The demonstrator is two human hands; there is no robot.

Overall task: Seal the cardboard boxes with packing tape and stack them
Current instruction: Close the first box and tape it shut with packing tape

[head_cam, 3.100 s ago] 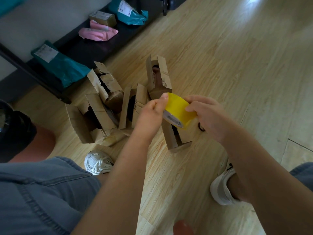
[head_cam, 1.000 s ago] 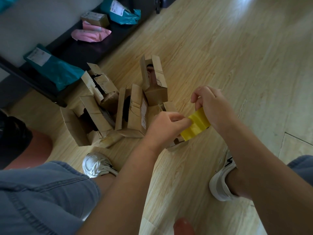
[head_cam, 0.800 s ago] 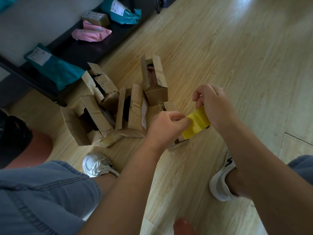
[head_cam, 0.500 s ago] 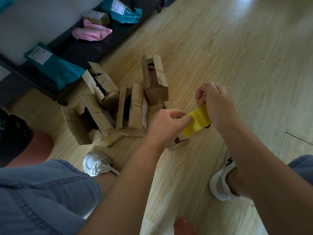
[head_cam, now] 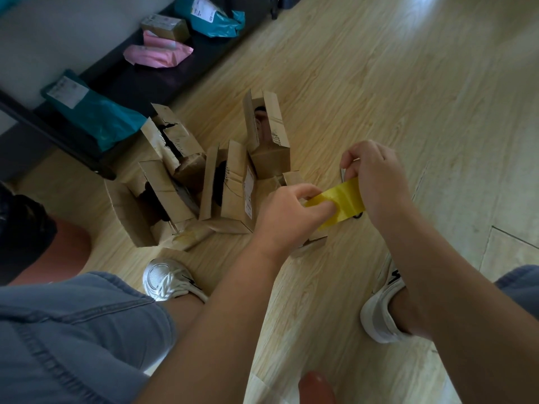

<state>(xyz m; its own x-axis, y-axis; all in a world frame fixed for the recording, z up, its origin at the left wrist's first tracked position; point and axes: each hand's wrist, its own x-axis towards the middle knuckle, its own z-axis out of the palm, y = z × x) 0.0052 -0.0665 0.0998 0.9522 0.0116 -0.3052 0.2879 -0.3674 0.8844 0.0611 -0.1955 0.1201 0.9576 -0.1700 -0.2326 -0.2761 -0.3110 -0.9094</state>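
Cardboard boxes (head_cam: 227,185) stand open-flapped on the floor just in front of the dark shelf (head_cam: 140,83); farther from that shelf, left hand (head_cam: 285,217) and right hand (head_cam: 376,182) each clamp one end of the yellow tape (head_cam: 344,199) stretched between them; any slack could let the strip fold and stick to itself, wasting the piece.

Dim overall, daylight glare on wooden floor (head_cam: 423,21) at upper right; wide-angle bending at edges, shadowed left side.
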